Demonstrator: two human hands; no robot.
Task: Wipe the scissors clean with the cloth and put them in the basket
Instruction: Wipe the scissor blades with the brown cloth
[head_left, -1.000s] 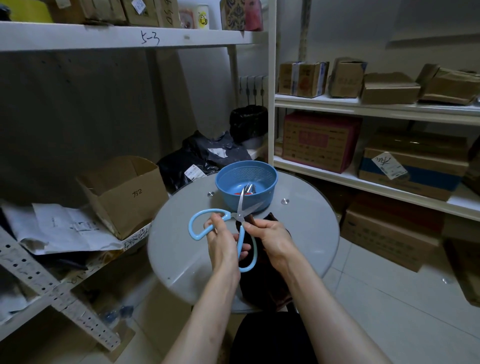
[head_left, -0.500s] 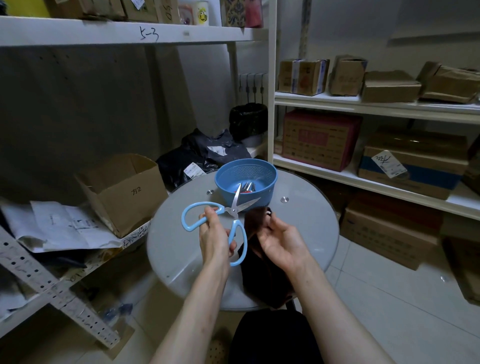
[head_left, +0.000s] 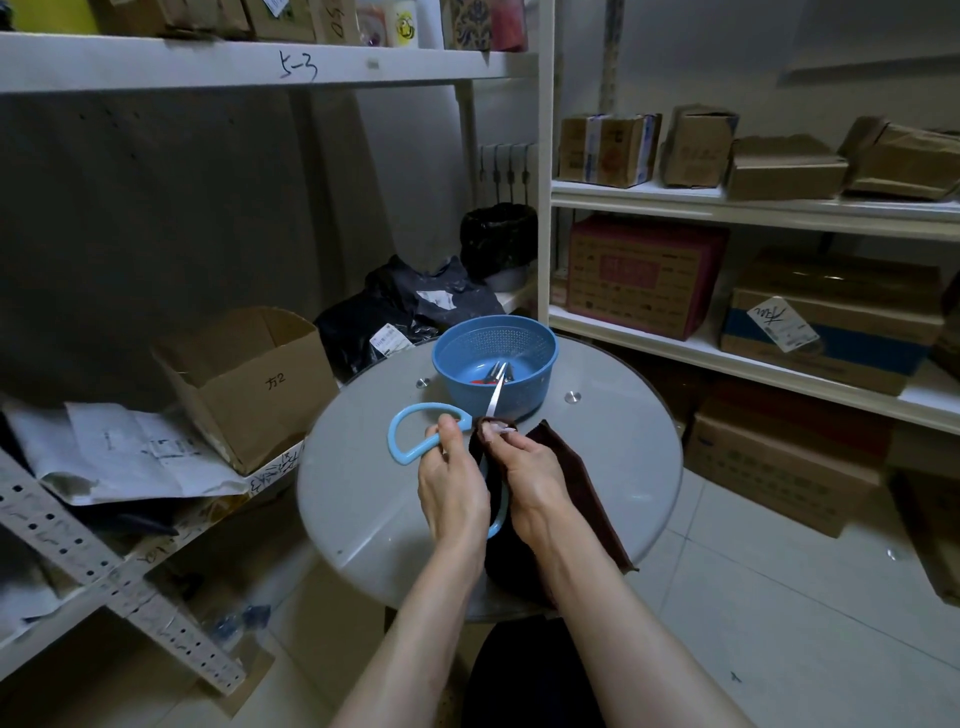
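Counting it off: two hands, one pair of scissors, one cloth, one basket, one round glass table. The left hand has its fingers curled round the light-blue handles of the scissors, holding them up over the table, just on the near side of the blue basket. The right hand pinches the dark brown cloth round the base of the blades, fingertips pressed together on the fold. One bare blade tip sticks out above the cloth and points up towards the basket. The rest of the cloth trails down from the hand to the near edge of the table. The basket stands at the far side of the table and already holds a few metal tools and something red; they overlap, so I cannot give a number. One open cardboard box sits on the low shelf to the left.

And the change: half a second ago the right hand lay open, palm up, clear of the scissors, and the two blades stood apart in a V. Now that hand has closed the cloth over the blades and only the single tip shows. The left hand keeps the same grip on the handles, and the basket has not moved.
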